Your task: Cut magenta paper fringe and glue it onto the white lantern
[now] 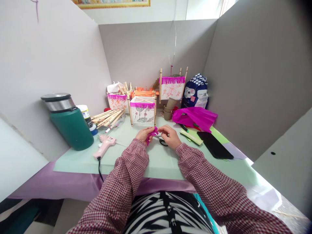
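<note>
Head view: left hand (144,134) grip pinches the pink paper (155,131) above the worktop (161,164), right hand (171,137) at its edge, can't tell if pinching, so handle lightly, as it likely tears, clear of the scissors (163,142).

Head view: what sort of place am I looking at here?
Most likely a handicraft booth: grey partitions stand at its back and sides, a pink glue gun lies at left, and the left hand holds a magenta fringed strip.
</note>
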The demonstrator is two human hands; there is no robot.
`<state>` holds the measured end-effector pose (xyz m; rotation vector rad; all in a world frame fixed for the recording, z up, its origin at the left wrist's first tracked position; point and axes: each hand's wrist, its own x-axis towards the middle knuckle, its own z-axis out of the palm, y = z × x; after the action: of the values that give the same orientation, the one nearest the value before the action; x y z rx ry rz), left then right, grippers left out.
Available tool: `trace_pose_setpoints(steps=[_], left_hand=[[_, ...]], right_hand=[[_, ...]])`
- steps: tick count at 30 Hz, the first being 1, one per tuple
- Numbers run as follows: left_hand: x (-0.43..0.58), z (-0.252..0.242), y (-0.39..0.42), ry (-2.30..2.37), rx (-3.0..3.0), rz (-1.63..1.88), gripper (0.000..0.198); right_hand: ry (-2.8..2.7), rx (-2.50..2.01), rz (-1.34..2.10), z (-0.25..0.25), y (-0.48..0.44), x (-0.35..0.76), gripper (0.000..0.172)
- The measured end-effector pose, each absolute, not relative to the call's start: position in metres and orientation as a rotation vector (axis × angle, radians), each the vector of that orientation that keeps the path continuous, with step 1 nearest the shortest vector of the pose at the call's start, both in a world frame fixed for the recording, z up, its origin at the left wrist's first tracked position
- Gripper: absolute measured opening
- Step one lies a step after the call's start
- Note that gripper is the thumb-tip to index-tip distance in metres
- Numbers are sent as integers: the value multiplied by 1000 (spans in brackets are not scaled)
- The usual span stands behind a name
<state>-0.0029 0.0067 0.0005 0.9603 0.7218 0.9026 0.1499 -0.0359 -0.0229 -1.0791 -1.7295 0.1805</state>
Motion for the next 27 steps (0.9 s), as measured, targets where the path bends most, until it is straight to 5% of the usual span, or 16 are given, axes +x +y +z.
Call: trace_pose_setpoints(steps=[14, 20, 27], left_hand=[[-3, 1, 7, 682, 982, 902, 20], [-6, 9, 7, 572, 828, 1189, 16], [-8, 8, 9, 528, 804, 1162, 14]], right_hand=[[-1807, -1113, -49, -20, -40, 151, 32], [-1887, -1417, -100, -19, -39, 158, 19], [-2108, -1656, -158, -28, -38, 157, 25]])
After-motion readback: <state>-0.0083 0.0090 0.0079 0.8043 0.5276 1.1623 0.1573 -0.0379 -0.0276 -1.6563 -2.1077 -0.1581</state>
